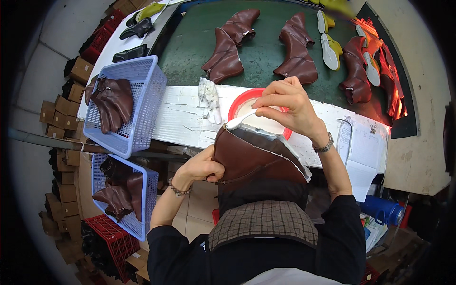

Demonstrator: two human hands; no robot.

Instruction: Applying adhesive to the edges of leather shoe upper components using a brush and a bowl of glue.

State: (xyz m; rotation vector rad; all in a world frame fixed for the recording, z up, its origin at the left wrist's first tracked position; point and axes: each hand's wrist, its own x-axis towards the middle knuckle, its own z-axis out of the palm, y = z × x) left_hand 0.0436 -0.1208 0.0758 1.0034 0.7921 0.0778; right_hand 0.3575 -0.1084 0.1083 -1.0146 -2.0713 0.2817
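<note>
Brown boot upper (259, 161) was gripped in the left hand (202, 166), nearside of the red bowl (233, 107), apparently steadying its edge; white brush-like tool (240, 121) was pinched in the right hand (290, 107) by the bowl's rim, presumably for short reach.

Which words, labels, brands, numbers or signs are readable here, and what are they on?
No text is readable.
Papers at right: faint writing, too small to read.
Cardboard boxes at left: small marks, too blurred to read.
Brown boot being held: no lettering I can make out.
</note>
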